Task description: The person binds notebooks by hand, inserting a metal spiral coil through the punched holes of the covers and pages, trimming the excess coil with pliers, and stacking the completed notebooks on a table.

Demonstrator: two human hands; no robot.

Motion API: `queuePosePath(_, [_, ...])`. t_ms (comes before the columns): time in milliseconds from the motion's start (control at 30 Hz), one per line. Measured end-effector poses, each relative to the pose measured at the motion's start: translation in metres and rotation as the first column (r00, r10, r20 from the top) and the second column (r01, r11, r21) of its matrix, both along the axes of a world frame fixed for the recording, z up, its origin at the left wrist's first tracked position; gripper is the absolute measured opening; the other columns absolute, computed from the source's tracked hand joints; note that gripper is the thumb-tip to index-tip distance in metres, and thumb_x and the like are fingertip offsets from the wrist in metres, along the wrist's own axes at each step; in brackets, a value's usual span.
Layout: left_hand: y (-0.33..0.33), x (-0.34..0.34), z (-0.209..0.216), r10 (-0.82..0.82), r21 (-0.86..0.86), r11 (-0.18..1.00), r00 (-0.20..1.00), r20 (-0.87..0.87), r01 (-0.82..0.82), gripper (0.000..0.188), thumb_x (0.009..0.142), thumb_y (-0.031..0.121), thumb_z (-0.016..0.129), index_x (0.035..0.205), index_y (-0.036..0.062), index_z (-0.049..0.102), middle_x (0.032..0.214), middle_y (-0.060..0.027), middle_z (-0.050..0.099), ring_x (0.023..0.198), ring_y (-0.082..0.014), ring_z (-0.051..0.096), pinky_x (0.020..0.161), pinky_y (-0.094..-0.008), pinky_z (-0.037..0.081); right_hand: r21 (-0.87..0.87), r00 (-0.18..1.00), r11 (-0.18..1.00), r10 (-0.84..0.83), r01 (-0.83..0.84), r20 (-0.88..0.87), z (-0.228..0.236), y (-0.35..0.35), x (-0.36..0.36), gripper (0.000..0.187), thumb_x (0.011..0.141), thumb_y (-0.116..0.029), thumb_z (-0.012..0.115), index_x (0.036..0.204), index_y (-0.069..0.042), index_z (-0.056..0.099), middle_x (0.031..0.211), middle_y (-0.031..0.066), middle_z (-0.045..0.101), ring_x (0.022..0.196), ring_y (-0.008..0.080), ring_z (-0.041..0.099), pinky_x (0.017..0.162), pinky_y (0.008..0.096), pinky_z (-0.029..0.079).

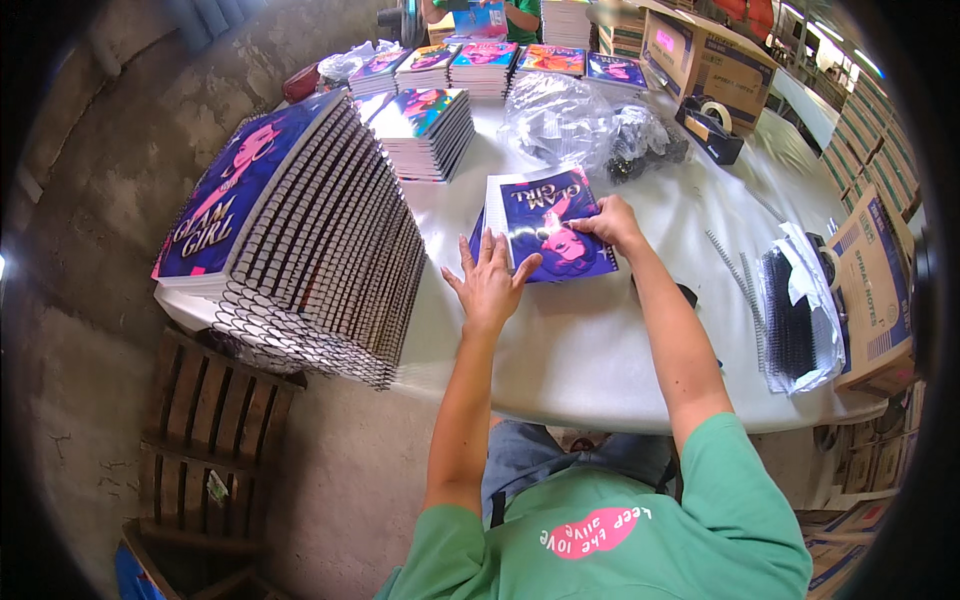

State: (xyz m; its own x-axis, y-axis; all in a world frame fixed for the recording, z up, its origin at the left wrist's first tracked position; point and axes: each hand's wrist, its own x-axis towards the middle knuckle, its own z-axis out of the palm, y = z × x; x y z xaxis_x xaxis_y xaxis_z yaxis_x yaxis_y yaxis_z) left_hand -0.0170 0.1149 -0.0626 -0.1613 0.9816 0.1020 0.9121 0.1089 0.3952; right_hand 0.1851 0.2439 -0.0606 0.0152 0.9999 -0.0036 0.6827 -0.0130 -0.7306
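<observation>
A purple-covered notebook (535, 215) with an illustrated figure lies on the white-covered table in front of me, its printing upside down to me. White page edges show along its left and top sides. Another purple cover peeks out under its left edge. My left hand (488, 278) rests with fingers spread at the notebook's lower left, fingertips touching it. On the right edge, my right hand (612, 226) grips the notebook, thumb on the cover and the other fingers partly hidden. To the left rises a tall stack of spiral-bound notebooks (330, 240) with purple covers.
Shorter notebook stacks (425, 130) line the far side. Behind the notebook sits crumpled clear plastic (560, 120), near a tape dispenser (712, 130) and a carton (700, 65). Black spiral coils (785, 315) lie at right beside another carton (872, 290). A person (520, 15) stands across the table.
</observation>
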Motion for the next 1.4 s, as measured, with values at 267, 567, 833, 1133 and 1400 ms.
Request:
queuePosePath(267, [0.002,-0.017,-0.002,-0.027,0.081,0.996,0.999,0.020,0.026,0.074,0.083,0.068,0.041,0.133,0.0153,0.047,0.148,-0.0081,0.028,0.139,-0.0355,0.013,0.099,-0.0729,0.007,-0.164,0.676,0.945,0.075,-0.283,-0.733,0.020,-0.014,0.018,0.018,0.072,0.002,0.073,0.088,0.005,0.065,0.082,0.0132,0.068,0.069,0.0176,0.066,0.063,0.0298,0.056])
queuePosePath(567, [0.020,-0.016,-0.005,0.091,-0.006,0.996,0.979,0.183,-0.092,0.037,0.091,0.047,0.046,0.126,0.0373,0.053,0.146,-0.0073,0.033,0.138,-0.0379,0.014,0.101,-0.0722,0.007,0.333,0.995,0.939,0.095,-0.092,0.009,0.013,-0.018,0.004,0.041,0.070,-0.009,0.073,0.104,0.002,0.053,0.092,0.0149,0.066,0.084,0.0304,0.065,0.074,0.0390,0.052])
queuePosePath(833, [0.018,-0.017,0.011,0.063,-0.018,0.998,0.998,0.000,-0.063,0.046,0.090,0.047,0.048,0.132,0.0280,0.049,0.148,-0.0153,0.026,0.137,-0.0426,0.015,0.103,-0.0677,0.010,0.552,0.955,0.814,0.013,-0.183,0.297,0.113,-0.072,0.001,0.032,0.069,-0.008,0.069,0.099,-0.008,0.057,0.089,0.0169,0.066,0.087,0.0350,0.063,0.074,0.0452,0.049])
queuePosePath(1133, [-0.083,-0.015,0.042,-0.434,0.478,0.878,0.440,0.786,0.013,0.062,0.076,0.003,0.073,0.129,-0.0009,0.042,0.120,-0.0117,0.052,0.108,-0.0202,0.053,0.094,-0.0301,0.040,0.304,0.693,0.711,0.349,-0.634,0.631,0.148,-0.189,0.002,0.020,0.073,-0.008,0.063,0.092,-0.012,0.059,0.082,0.0082,0.066,0.071,0.0304,0.064,0.060,0.0401,0.050])
queuePosePath(1400, [-0.103,0.009,-0.002,-0.401,0.435,0.899,0.316,0.860,-0.045,0.075,0.078,0.009,0.073,0.137,0.0024,0.028,0.120,-0.0102,0.047,0.108,-0.0174,0.046,0.094,-0.0296,0.036,0.154,0.838,0.890,0.457,-0.430,-0.297,0.065,-0.180,0.065,0.043,0.061,-0.003,0.080,0.099,-0.007,0.062,0.084,0.0055,0.067,0.077,0.0140,0.062,0.071,0.0264,0.049])
